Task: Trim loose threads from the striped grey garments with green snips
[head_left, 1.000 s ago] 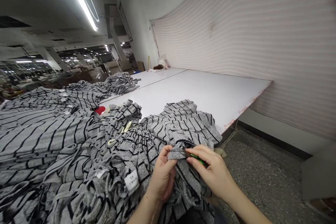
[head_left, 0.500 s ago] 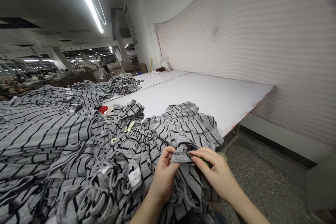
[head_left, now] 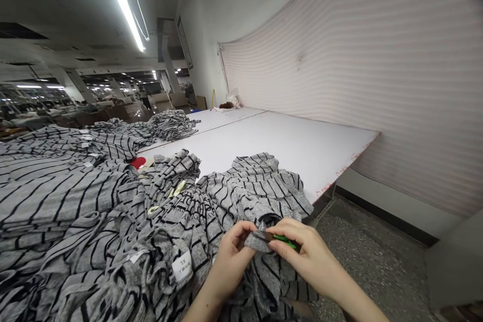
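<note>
A grey garment with black stripes (head_left: 260, 186) lies bunched at the table's near edge, one end hanging down. My left hand (head_left: 234, 249) is closed, pinching a folded grey edge of it between thumb and fingers. In my right hand (head_left: 302, 246) are small thread snips with green handles (head_left: 285, 240), mostly covered by the fingers. Their dark tip points left at the pinched edge; whether the blades touch the cloth I cannot tell. To the left of my left hand, a white XL label (head_left: 182, 265) shows on more striped cloth.
Striped garments (head_left: 68, 191) are heaped across the left side, with another pile (head_left: 171, 125) farther back. A red round thing (head_left: 138, 162) lies among them. The white table (head_left: 302, 141) extends to a striped sheet (head_left: 339, 60) on the wall. Speckled floor (head_left: 362, 251) shows at right.
The view has shifted slightly. The pinched edge is now folded more tightly between my hands, and more of the snips' green handles shows in my right hand.
</note>
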The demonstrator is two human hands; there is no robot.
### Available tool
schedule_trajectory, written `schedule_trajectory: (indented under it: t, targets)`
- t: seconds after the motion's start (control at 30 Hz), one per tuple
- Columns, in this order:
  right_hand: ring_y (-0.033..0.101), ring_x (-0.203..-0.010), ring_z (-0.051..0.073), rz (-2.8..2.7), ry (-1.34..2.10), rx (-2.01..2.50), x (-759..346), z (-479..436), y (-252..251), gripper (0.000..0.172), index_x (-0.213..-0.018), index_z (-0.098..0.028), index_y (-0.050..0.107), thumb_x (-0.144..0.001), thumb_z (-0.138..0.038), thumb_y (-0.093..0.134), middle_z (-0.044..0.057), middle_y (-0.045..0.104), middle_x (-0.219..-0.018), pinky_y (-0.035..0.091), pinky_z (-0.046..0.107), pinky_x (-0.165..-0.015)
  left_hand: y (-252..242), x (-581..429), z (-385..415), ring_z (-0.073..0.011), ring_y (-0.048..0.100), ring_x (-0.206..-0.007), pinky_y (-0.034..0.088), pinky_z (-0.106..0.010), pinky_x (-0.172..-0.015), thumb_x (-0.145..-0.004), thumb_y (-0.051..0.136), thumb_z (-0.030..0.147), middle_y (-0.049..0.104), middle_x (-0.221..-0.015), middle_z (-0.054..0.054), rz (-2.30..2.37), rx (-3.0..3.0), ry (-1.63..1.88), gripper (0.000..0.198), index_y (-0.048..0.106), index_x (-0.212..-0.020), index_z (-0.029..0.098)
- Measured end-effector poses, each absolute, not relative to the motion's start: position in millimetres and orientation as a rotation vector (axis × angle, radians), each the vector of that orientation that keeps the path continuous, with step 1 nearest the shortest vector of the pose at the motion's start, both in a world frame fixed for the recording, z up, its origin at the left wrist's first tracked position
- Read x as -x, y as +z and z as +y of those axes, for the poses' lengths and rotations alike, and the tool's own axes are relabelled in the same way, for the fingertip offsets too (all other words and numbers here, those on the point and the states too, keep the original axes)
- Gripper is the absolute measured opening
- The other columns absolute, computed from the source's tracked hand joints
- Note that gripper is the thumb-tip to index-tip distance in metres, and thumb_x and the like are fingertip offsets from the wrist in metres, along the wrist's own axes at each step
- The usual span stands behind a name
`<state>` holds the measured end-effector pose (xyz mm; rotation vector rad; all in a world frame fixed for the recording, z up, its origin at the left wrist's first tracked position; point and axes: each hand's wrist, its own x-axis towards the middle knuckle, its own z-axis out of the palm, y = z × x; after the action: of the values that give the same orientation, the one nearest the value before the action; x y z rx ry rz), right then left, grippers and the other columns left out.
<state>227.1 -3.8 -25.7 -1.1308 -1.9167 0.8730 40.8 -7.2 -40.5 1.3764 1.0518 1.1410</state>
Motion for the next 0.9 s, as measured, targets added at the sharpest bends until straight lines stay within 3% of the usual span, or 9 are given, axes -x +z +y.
schedule_trajectory:
  t: [0.9]
  targets:
    - [0.059,-0.082,0.015,-1.860,0.929,1.148,-224.7,-10.6,-23.7,0.016,-0.096,-0.023,0.071,-0.086,-0.024,0.059,0.001,0.063,-0.089,0.043,0.024,-0.072,-44.1,-36.9,-9.1,-0.0147,0.051,-0.077,0.039,-0.021,-0.070,-0.074,0.070,0.024,0.059,-0.080,-0.001,0.996,-1.279,1.107,0.014,0.061,-0.084,0.019]
